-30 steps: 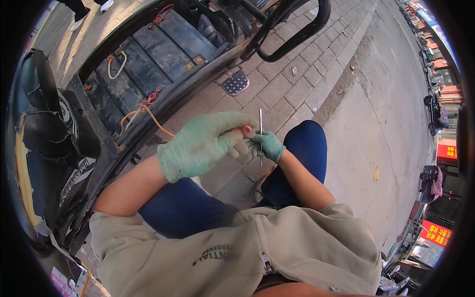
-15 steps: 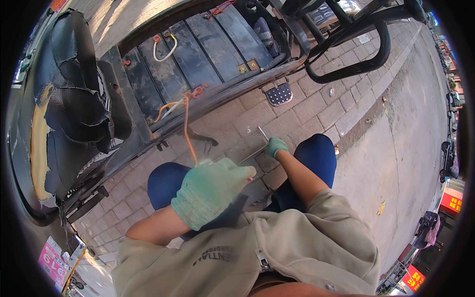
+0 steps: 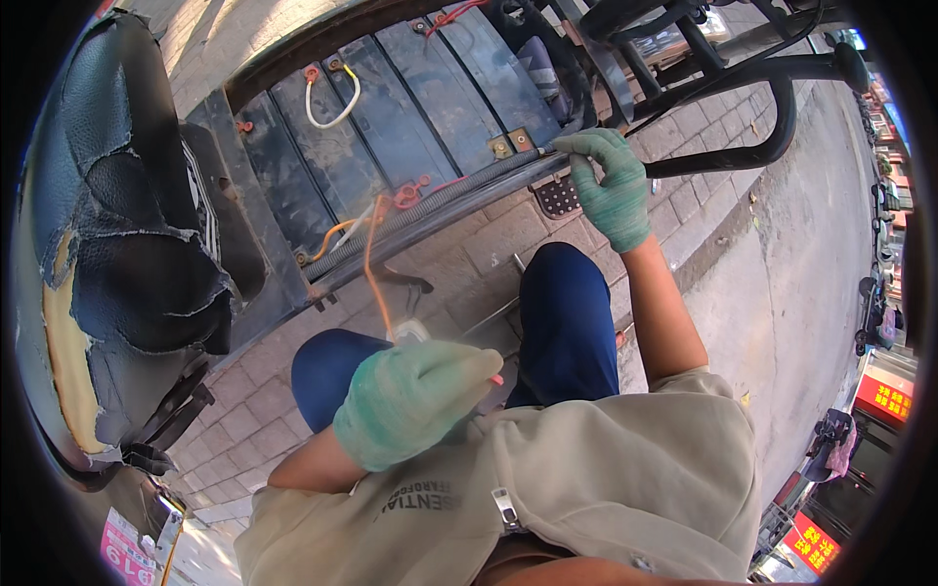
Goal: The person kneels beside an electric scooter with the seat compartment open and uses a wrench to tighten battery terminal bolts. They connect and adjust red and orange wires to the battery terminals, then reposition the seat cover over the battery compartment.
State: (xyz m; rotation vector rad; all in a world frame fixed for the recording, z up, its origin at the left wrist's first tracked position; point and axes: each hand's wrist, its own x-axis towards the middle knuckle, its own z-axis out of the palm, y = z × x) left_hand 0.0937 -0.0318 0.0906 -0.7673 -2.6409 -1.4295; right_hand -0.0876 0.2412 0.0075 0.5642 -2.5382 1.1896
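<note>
My left hand [image 3: 415, 400], in a green-coated glove, is closed above my left knee. A small red tip shows at its fingers; the rest of what it holds is hidden. An orange wire [image 3: 375, 278] drops from the battery compartment to a pale piece [image 3: 410, 330] just behind this glove. My right hand [image 3: 616, 186], gloved alike, reaches to the compartment's near right edge. Its index finger stretches to the end of a grey corrugated conduit [image 3: 459, 190], with the thumb apart. Several black batteries [image 3: 396, 103] lie side by side in the metal frame [image 3: 259, 234].
A torn black seat [image 3: 147, 205] is tilted up on the left. Black tubular bars [image 3: 723, 156] jut out at right, near a dotted pedal [image 3: 559, 198]. A thin metal rod [image 3: 493, 317] lies between my knees on brick paving [image 3: 254, 400].
My right hand has let go of a metal rod low by my right knee and risen to the frame's edge. My left hand stays near the same place. My right knee has shifted left.
</note>
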